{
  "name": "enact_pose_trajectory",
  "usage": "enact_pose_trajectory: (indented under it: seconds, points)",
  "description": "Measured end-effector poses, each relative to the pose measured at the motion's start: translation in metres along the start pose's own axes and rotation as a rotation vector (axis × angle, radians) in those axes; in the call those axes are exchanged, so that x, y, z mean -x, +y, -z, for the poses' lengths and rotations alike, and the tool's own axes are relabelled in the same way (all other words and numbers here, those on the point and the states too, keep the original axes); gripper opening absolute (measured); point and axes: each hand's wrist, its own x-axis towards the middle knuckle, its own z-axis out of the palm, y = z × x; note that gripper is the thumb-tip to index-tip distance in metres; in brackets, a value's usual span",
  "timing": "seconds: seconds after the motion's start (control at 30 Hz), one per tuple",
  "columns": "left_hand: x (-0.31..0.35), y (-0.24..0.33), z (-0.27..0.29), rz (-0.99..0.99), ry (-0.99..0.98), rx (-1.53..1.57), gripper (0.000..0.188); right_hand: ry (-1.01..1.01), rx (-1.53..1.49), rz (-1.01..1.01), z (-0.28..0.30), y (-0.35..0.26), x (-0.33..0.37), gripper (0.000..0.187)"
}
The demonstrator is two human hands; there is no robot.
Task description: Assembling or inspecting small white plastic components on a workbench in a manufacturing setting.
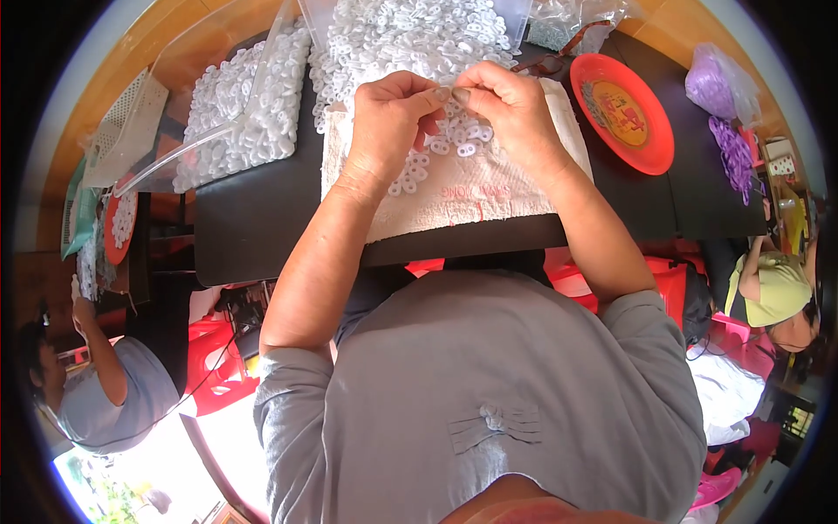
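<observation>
Left hand (384,127) and right hand (519,113) pinch closed, contents indiscernible; small white two-holed plastic pieces (410,39) apparently left to handle extend from cream woven cloth (428,210) toward black tabletop (253,218)'s far edge, completed ones indistinguishable.

Small workshop, probably: black table (249,229), heaped white plastic pieces (406,39), other people (118,384) alongside.

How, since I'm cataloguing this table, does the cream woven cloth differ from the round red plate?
Colours: the cream woven cloth bears red print; the round red plate has a yellow centre.
Shape: the cloth has corners; the plate is round.
Place: the cloth lies beneath the left hand and right hand; the plate sits to their right.
Both rest on the black table.
</observation>
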Motion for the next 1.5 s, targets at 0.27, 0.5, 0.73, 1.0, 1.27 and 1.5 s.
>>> enact_pose_trajectory:
  seconds: [0.27, 0.5, 0.73, 1.0, 1.27, 1.5]
  points:
    - [0.0, -0.007, -0.003, 0.025, -0.028, 0.022, 0.011, -0.019, -0.071, -0.033, -0.003, 0.009, 0.0, 0.005]
    - [-0.003, -0.006, -0.004, -0.074, 0.111, 0.176, 0.009, 0.093, -0.148, 0.049, -0.006, -0.006, -0.001, 0.004]
    - [-0.009, -0.004, 0.008, -0.121, 0.279, 0.267, 0.01, -0.193, 0.835, 0.444, -0.006, -0.016, 0.016, 0.013]
    - [-0.005, -0.003, 0.006, -0.102, 0.222, 0.302, 0.009, -0.307, 0.981, 0.484, -0.016, -0.008, 0.019, 0.007]
    - [-0.007, -0.005, 0.004, -0.102, 0.184, 0.297, 0.01, -0.23, 0.768, 0.47, -0.008, -0.004, 0.009, 0.01]
    - [-0.004, -0.004, 0.004, -0.07, 0.13, 0.291, 0.011, -0.172, -0.179, -0.234, 0.021, -0.01, -0.006, 0.021]
